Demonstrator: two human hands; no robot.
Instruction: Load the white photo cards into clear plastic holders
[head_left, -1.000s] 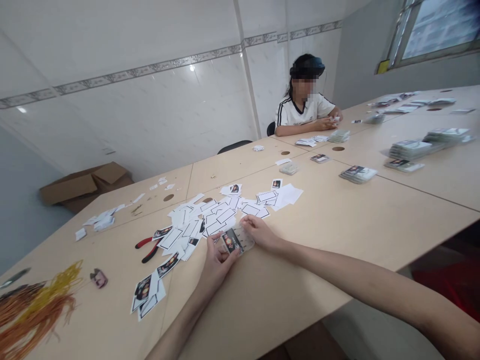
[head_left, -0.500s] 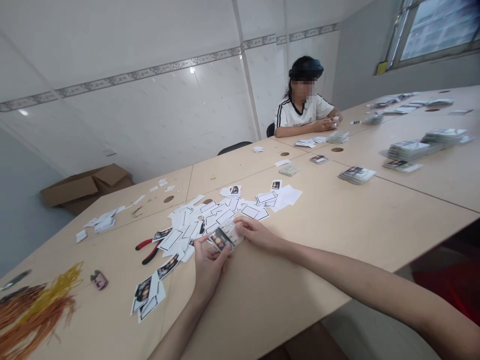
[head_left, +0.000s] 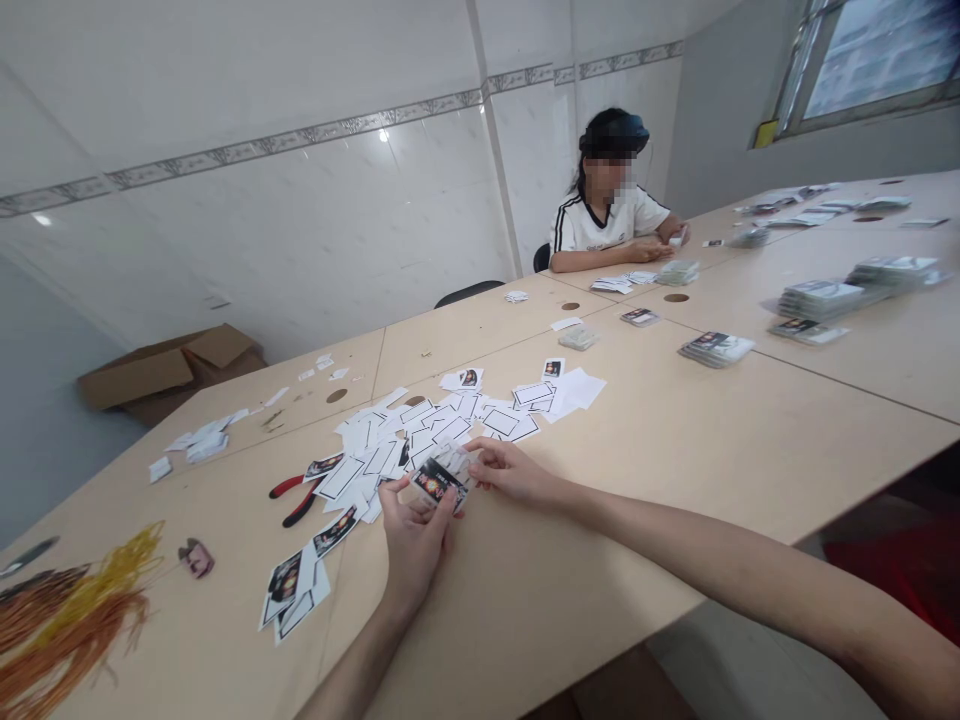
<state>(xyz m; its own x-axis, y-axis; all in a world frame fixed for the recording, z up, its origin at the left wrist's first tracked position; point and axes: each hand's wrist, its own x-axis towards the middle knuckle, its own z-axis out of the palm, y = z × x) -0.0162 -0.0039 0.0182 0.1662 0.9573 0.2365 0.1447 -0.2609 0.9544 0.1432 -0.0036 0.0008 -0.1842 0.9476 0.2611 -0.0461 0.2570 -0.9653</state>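
My left hand (head_left: 415, 540) grips a printed card in a clear plastic sleeve (head_left: 439, 478) from below, its fingers curled around the near edge. My right hand (head_left: 512, 472) reaches in from the right, with its fingertips on the sleeve's far corner. Just beyond both hands lies a loose heap of white black-bordered paper cards (head_left: 405, 445) on the pale wooden table (head_left: 600, 500). More printed cards (head_left: 291, 595) lie to the left of my left hand.
Red-handled pliers (head_left: 296, 498) lie left of the heap, and orange and yellow strands (head_left: 67, 630) lie at the left corner. Stacked sleeved cards (head_left: 821, 300) stand on the table to the right. A seated co-worker (head_left: 607, 190) handles cards at the far end.
The sleeved card has shifted left and turned slightly between my hands. My right hand has followed it leftward, and my left hand has risen a little.
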